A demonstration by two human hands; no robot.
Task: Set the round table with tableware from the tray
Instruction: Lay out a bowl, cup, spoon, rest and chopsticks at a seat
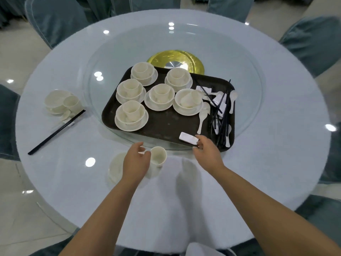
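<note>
Round table (pixel 73 182) under a pale cloth and glass top filled the frame; grey-blue covered chairs (pixel 55 21) ringed it along the upper edge.

Lowest centre: left hand (pixel 135 163) was at a cup (pixel 157 160), fingers curled toward its rim; contact looked light, and whether it gripped or only touched could not be told. A plate or bowl (pixel 115 168) sat just left of the cup, half hidden by the wrist. Right hand (pixel 207 149) reached over the near edge of the tray (pixel 166 126), fingers bent, beside a white chopstick rest (pixel 188 138); a pinch was not confirmed.

Judgement: the near place setting was in progress. To do it well, stand the cup upright beside the plate, then lift the rest cleanly by its long sides, clear of the tray lip.

Mid frame: six stacked cup-and-bowl sets (pixel 161 97) remained on the tray, with spoons (pixel 202 117) and chopsticks (pixel 221 115) tangled at its right. Take one pair only.

Left of frame: a finished setting (pixel 61 103) with chopsticks laid beside it served as the pattern to match.
</note>
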